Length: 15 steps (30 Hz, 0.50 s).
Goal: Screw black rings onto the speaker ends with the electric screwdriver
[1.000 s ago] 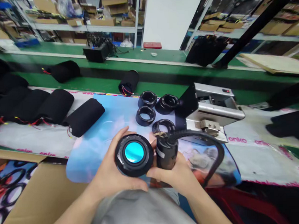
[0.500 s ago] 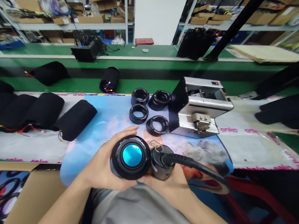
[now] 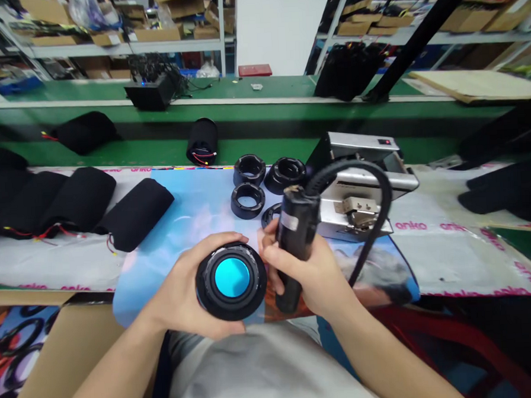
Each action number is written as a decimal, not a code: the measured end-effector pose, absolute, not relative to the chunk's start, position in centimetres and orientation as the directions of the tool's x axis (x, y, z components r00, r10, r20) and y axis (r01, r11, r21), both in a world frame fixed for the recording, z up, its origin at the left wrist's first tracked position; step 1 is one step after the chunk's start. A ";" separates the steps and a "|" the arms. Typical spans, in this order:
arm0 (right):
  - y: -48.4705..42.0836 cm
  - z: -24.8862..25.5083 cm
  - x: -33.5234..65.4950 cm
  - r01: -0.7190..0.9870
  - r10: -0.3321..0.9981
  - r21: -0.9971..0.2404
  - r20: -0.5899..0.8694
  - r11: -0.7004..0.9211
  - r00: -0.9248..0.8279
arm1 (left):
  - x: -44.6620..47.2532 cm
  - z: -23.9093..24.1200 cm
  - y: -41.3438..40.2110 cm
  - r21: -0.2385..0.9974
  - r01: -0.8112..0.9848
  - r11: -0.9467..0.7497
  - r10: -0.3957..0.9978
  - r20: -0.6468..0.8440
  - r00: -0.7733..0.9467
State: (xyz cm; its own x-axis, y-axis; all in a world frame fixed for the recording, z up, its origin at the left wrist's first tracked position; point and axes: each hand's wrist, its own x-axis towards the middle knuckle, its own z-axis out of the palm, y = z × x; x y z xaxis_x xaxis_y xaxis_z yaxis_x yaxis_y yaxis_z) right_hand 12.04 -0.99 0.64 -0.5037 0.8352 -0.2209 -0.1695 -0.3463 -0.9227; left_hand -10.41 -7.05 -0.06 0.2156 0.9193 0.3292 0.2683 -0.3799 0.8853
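In the head view, my left hand (image 3: 181, 295) has its fingers wrapped round the round black speaker unit with a cyan centre (image 3: 231, 280), held low over the near edge of the worktop (image 3: 450, 254). My right hand (image 3: 311, 274) has its fingers clenched on the black cylindrical corded tool (image 3: 295, 236), upright just right of that unit; whether its tip touches the rim I cannot tell. Beyond the unit lie loose black plastic rings (image 3: 247, 200) and to its left black fabric sleeves (image 3: 137, 213), so I judge plenty is left.

Bright even light, soft shadows — edges warped, blurred
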 end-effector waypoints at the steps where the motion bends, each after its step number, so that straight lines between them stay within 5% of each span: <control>1: -0.3 1.1 11.6 -0.163 0.838 -0.929 -0.212 -0.333 -0.503 | -10.4 -0.1 -7.0 0.884 0.253 -0.394 0.912 0.342 0.226; 7: 1.3 1.5 10.2 -0.078 0.791 -0.949 -0.207 -0.306 -0.576 | -10.4 -0.4 -6.9 0.869 0.234 -0.436 0.888 0.374 0.268; 15: 2.0 2.5 10.8 0.102 0.819 -0.993 -0.111 -0.064 -0.563 | -10.4 0.6 -8.1 0.828 0.416 -0.376 0.921 0.283 0.268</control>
State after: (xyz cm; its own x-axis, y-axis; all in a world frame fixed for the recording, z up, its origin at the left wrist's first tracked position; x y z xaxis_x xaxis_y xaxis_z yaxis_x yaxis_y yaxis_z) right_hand 10.78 2.01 2.48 -0.5634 0.8187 -0.1106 0.1023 -0.0637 -0.9927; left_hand -10.37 -8.12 0.57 0.2680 0.9208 0.2834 0.4159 -0.3759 0.8281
